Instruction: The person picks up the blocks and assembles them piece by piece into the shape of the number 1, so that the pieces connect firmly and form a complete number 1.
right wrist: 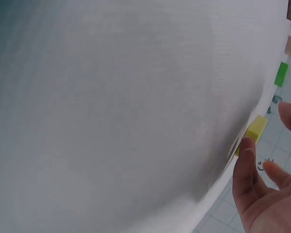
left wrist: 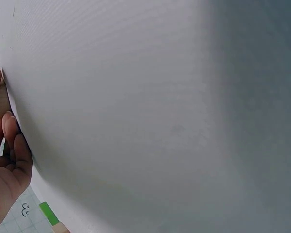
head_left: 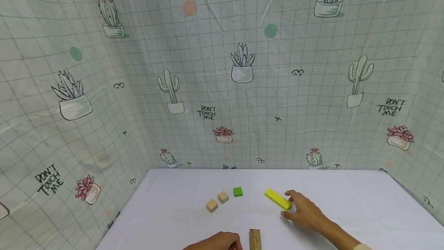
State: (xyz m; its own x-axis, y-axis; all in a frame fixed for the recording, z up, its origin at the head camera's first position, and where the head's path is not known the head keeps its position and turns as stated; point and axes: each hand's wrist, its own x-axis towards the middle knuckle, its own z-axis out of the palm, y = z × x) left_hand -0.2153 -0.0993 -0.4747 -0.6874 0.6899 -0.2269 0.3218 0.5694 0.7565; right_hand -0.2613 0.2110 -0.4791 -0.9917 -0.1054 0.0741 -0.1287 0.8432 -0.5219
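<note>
In the head view, my left hand is at the bottom edge with curled fingers, beside a brown wooden block whose near end is cut off. The left wrist view has the wooden block between my thumb and fingertips, at the far left edge. My right hand reaches in from the right, thumb and fingers spread around the near end of a long yellow block. From the right wrist, one fingertip overlaps the yellow block while the thumb stands apart from it.
Two small pale wooden cubes lie left of the middle of the white table. A small green block sits just beyond them. A cactus-patterned cloth hangs behind the table and along its sides.
</note>
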